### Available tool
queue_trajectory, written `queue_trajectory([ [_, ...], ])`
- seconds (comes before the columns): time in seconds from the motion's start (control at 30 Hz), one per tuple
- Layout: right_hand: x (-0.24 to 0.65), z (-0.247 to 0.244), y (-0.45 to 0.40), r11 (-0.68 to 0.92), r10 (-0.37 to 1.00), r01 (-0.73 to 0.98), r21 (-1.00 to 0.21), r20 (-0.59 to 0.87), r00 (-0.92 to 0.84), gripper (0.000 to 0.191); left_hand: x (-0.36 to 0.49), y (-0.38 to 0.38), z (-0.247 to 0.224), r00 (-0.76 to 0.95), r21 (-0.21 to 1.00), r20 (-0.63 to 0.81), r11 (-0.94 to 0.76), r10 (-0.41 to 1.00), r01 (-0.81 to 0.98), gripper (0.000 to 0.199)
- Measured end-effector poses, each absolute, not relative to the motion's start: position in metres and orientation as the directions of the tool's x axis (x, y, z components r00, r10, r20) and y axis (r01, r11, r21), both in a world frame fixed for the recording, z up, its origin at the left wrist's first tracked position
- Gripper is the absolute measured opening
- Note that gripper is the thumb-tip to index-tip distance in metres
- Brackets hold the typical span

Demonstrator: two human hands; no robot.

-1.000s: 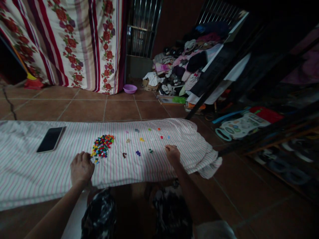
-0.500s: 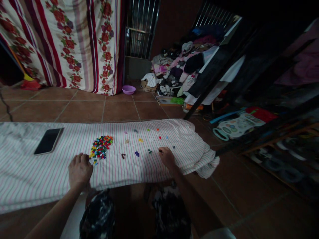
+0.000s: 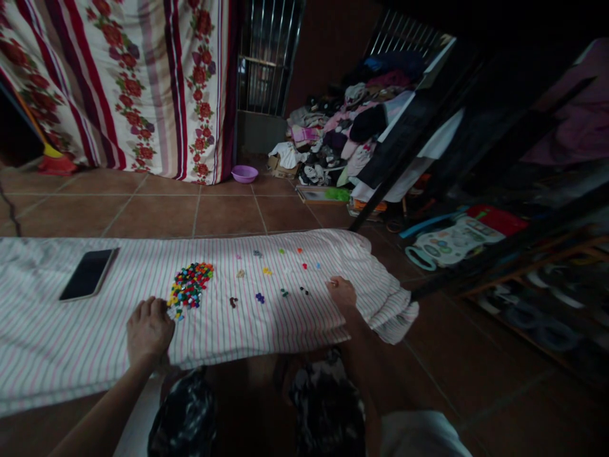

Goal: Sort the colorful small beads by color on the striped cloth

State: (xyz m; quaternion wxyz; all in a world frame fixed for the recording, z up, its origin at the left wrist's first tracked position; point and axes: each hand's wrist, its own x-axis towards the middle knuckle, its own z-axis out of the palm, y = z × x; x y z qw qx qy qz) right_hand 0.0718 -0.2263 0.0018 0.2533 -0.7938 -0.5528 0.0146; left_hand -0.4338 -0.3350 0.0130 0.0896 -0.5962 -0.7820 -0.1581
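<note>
A heap of small multicoloured pieces lies on the striped cloth. My left hand rests with curled fingers at the heap's lower left edge; what its fingertips hold, if anything, is hidden. To the right, my right hand is closed in a pinch low over the cloth, and its contents are too small to name. Between the hands lie little colour groups: brown, dark blue, dark green, black, yellow and beige. Red pieces sit farther back.
A phone lies on the cloth at the left. Beyond, on the tiled floor, are a purple basin, a pile of clothes and a toy panel. A dark slanting pole stands behind the cloth's right end.
My right hand has moved right, away from the black pieces, which now show beside the green ones. The dark piece farther right is now hidden from view. My left hand has barely moved.
</note>
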Motion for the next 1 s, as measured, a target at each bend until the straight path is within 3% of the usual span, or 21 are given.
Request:
queue_trajectory([
  [0.2, 0.073, 0.0, -0.23, -0.189, 0.927, 0.928, -0.32, 0.255, 0.276, 0.016, -0.436, -0.334, 0.008, -0.266, 0.132, 0.352, 0.234, 0.897, 0.963, 0.027],
  [0.4, 0.06, 0.002, -0.235, -0.022, 0.969, 0.938, -0.346, 0.222, 0.104, 0.022, -0.437, -0.334, 0.009, -0.224, 0.076, 0.352, 0.211, 0.909, 0.975, 0.029],
  [0.57, 0.052, 0.002, -0.238, -0.026, 0.969, 0.95, -0.311, 0.225, 0.101, 0.021, -0.438, -0.335, 0.009, -0.214, 0.06, 0.363, 0.206, 0.907, 0.977, 0.029],
  [1.0, 0.051, 0.006, -0.239, -0.038, 0.962, 0.881, -0.471, 0.22, 0.159, 0.027, -0.436, -0.335, 0.009, -0.255, 0.121, 0.358, 0.226, 0.898, 0.967, 0.029],
])
